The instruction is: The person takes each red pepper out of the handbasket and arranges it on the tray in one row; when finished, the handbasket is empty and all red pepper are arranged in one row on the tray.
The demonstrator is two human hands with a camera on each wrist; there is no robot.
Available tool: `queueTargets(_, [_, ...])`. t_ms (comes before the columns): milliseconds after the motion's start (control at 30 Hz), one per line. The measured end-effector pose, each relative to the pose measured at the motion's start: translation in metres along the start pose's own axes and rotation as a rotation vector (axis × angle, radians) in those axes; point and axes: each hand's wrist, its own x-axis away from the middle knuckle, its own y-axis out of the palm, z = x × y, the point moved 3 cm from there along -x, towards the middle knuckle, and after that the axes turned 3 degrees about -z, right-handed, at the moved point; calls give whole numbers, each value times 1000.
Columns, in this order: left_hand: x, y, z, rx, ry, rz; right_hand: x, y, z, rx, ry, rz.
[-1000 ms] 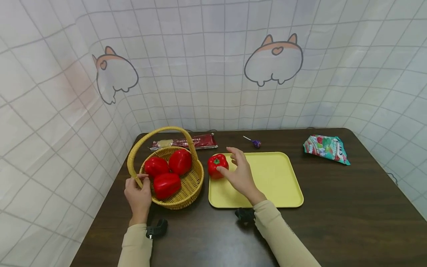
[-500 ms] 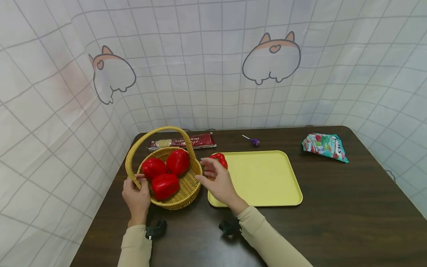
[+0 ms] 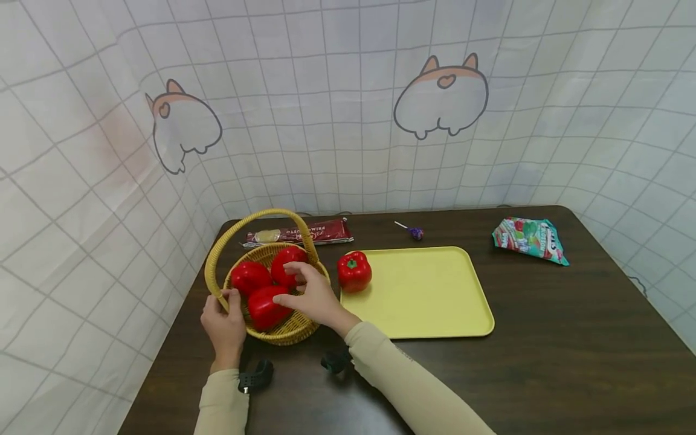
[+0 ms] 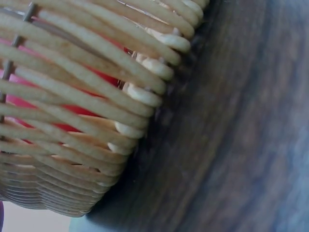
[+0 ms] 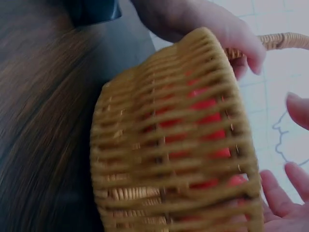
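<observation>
A yellow wicker basket (image 3: 289, 332) with a tall arched handle stands at the table's left, with red bell peppers (image 3: 266, 308) inside. My left hand (image 3: 224, 323) grips the base of its handle at the left rim. Over the basket's right side hovers my right hand (image 3: 318, 300), thumb and fingers spread apart, nothing between them. In the right wrist view that hand's fingers (image 5: 276, 191) show beyond the rim. One more red bell pepper (image 3: 354, 272) sits on the yellow tray (image 3: 429, 296), at its left end. The left wrist view shows only woven basket wall (image 4: 72, 96) and tabletop.
Behind the basket lies a dark red packet (image 3: 326, 231). A purple lollipop (image 3: 415, 233) is behind the tray, and a teal candy bag (image 3: 530, 240) lies at the back right. A white gridded curtain (image 3: 348, 121) hangs along the table's back edge.
My right hand has swept left from above the pepper on the tray to above the basket, carrying nothing. That pepper stays on the tray. The left hand keeps its hold on the handle.
</observation>
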Motion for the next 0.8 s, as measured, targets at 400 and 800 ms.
queueTargets(400, [0, 3, -1, 22, -13, -1, -17, 16, 3, 201, 115, -141])
queueTargets(800, [1, 0, -3, 15, -21, -2, -19, 26, 6, 334, 109, -249])
